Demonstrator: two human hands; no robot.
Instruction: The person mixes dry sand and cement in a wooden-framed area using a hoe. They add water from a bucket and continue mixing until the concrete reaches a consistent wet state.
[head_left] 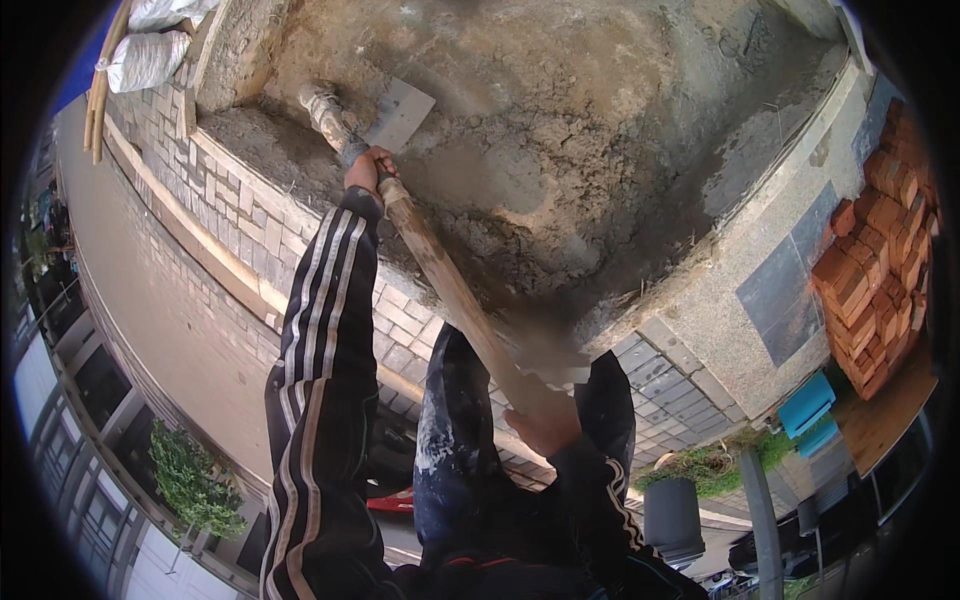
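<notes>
Dark tracksuit sleeves [320, 330], white stripes

Bright daylight, heavy fisheye warp, dark rim.

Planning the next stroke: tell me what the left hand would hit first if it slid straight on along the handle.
Probably the metal blade of the shovel: the left hand grips the wooden handle just short of it; beyond lies wet mortar.
</notes>
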